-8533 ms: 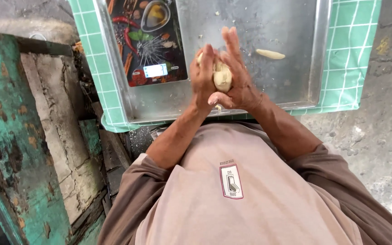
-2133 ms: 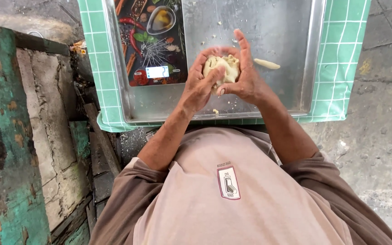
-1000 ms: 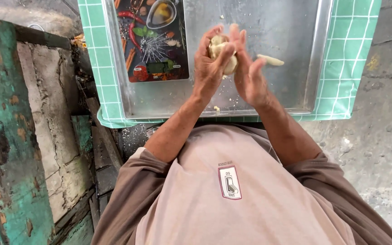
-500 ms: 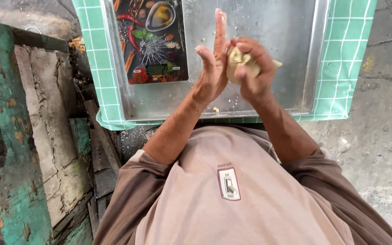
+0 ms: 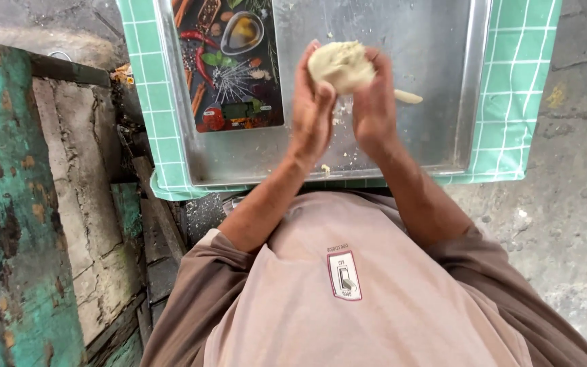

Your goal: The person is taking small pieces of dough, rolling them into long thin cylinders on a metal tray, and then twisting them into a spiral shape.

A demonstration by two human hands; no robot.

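I hold a pale, rough lump of dough (image 5: 341, 64) between both hands above a metal tray (image 5: 443, 81). My left hand (image 5: 310, 115) presses on its left side with the palm and fingers upright. Cupped around the right and under side of the lump is my right hand (image 5: 374, 102). A small strip of dough (image 5: 407, 97) lies on the tray just right of my right hand. Crumbs of dough (image 5: 325, 168) dot the tray below my hands.
A flat kitchen scale (image 5: 229, 64) printed with spices and vegetables lies on the tray's left part. The tray rests on a green and white checked cloth (image 5: 521, 88). A weathered teal wooden block (image 5: 8, 204) stands at the left; grey concrete floor (image 5: 565, 224) at the right.
The dough has shifted from inside my right hand to between both palms, and both hands now close on it. Before, my left hand stood flat and apart from it.
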